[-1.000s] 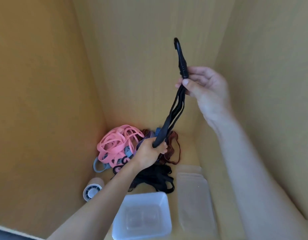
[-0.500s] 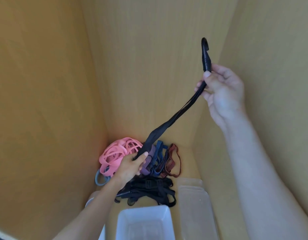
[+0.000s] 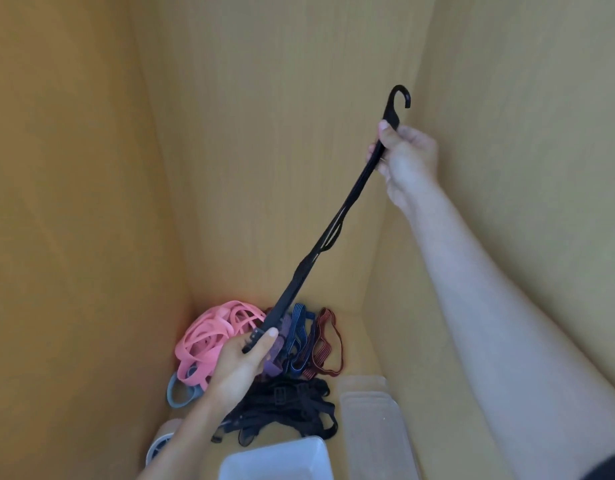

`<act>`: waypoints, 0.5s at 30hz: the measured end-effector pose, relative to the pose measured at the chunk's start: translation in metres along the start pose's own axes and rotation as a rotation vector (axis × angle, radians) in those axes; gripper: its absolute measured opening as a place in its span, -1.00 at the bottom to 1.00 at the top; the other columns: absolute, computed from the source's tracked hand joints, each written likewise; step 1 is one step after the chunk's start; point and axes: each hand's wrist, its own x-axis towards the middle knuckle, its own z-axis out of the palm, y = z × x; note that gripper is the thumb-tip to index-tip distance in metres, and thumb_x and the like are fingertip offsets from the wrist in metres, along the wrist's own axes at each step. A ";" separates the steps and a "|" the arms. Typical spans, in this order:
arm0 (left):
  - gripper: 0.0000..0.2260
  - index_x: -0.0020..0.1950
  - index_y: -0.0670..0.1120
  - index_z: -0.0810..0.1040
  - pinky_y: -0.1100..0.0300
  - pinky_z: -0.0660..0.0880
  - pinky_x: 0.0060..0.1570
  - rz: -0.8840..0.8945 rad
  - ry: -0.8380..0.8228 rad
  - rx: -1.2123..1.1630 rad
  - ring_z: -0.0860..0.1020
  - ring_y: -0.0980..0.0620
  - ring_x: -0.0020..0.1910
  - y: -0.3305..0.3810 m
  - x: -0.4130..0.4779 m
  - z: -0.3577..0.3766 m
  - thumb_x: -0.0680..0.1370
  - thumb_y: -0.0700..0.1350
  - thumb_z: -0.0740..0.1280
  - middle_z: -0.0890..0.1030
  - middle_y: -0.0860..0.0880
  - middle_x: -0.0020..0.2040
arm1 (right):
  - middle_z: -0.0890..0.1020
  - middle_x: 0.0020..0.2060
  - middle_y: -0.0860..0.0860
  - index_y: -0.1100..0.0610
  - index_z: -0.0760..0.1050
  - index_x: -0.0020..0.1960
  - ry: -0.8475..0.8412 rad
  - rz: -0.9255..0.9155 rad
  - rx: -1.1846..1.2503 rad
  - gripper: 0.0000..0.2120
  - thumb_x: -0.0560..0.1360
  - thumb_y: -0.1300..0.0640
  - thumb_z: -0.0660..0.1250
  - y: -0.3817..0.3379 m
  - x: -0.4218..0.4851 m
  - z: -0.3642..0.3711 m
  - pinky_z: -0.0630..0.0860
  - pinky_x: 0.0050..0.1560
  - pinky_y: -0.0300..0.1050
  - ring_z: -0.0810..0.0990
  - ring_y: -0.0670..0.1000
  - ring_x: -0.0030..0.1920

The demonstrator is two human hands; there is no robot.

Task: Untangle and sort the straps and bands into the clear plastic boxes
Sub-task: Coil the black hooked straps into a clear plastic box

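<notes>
left of the black strap (image 3: 295, 284), by its low end, sits a tangle of pink bands (image 3: 212, 336). left hand (image 3: 243, 362) clenches that low end, right hand (image 3: 408, 157) pinches the top just under the hook (image 3: 399, 98), it's taut between them. looks light, floppy, a bit stretchy, so i'd hold both ends. black pile (image 3: 288, 410) and clear box (image 3: 278, 460) lie under it, snag risk.
</notes>
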 end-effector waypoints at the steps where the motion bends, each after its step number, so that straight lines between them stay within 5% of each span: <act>1: -0.57 -0.29 -0.27 0.40 0.38 0.26 -0.45 0.014 -0.010 -0.061 0.26 0.20 -0.56 -0.001 -0.001 -0.002 0.60 0.05 0.28 0.31 0.09 -0.52 | 0.48 -0.32 0.01 0.20 0.53 -0.13 0.012 -0.008 -0.020 -0.88 0.59 0.27 0.37 -0.001 0.007 0.001 0.57 -0.20 -0.12 0.52 0.03 -0.37; 6: -0.58 -0.21 -0.32 0.49 0.47 0.33 -0.49 -0.062 0.043 -0.223 0.33 0.18 -0.54 -0.006 0.001 -0.014 0.71 -0.05 0.14 0.38 -0.04 -0.43 | 0.48 -0.34 0.03 0.21 0.50 -0.20 0.098 -0.016 -0.086 -0.82 0.58 0.31 0.37 -0.002 0.027 0.004 0.59 -0.23 -0.15 0.53 0.03 -0.41; 10: -0.53 -0.43 -0.13 0.40 0.31 0.14 -0.50 -0.056 -0.001 -0.167 0.19 0.11 -0.55 -0.003 -0.009 -0.029 0.69 -0.14 0.10 0.29 0.07 -0.57 | 0.50 -0.35 0.03 0.15 0.42 -0.26 0.197 -0.043 -0.075 -0.74 0.57 0.31 0.35 -0.011 0.031 0.005 0.56 -0.27 -0.14 0.55 0.01 -0.43; 13: -0.70 -0.38 -0.08 0.40 0.14 0.05 -0.50 -0.213 0.028 -0.140 0.17 0.04 -0.54 0.003 0.009 -0.037 0.55 -0.07 0.21 0.29 -0.04 -0.51 | 0.58 -0.25 0.03 0.16 0.51 -0.07 0.101 -0.094 -0.200 -0.92 0.57 0.28 0.36 0.008 0.015 0.006 0.66 -0.12 0.01 0.59 -0.02 -0.40; 15: -0.71 -0.30 -0.15 0.37 0.23 0.12 -0.57 -0.359 0.016 -0.193 0.19 0.06 -0.58 0.001 0.015 -0.042 0.62 -0.15 0.13 0.32 -0.05 -0.52 | 0.65 -0.11 0.06 0.20 0.51 0.20 0.065 -0.092 -0.244 -0.79 0.57 0.26 0.39 0.024 0.004 0.002 0.68 -0.04 0.01 0.65 -0.05 -0.34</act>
